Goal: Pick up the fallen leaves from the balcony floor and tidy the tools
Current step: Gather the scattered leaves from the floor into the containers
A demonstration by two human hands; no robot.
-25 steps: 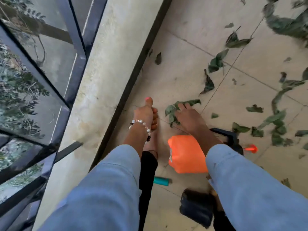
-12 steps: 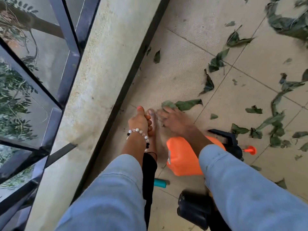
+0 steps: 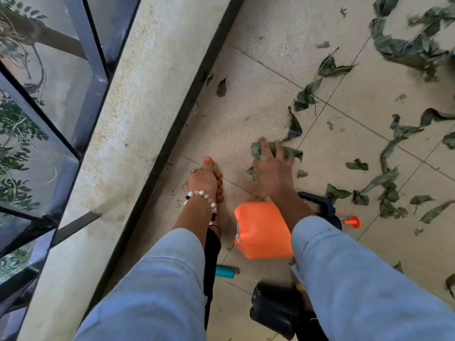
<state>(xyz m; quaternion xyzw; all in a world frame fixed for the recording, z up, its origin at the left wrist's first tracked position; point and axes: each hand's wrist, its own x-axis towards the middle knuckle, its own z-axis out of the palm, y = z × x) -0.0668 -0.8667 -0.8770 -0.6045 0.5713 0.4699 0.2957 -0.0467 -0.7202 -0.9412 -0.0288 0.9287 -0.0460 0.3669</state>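
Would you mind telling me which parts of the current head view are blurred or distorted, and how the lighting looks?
In the head view the right hand over the leaves is smeared by motion; the leaf pile at top right is streaked too. The left hand and orange sprayer stay fairly sharp. The wide lens bends the railing. Light is soft and even, with no glare.

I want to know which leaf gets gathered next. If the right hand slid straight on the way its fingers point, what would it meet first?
The right hand already rests on a leaf. Straight ahead, probably the curled dark leaf near the tile joint; its line is only roughly judged.
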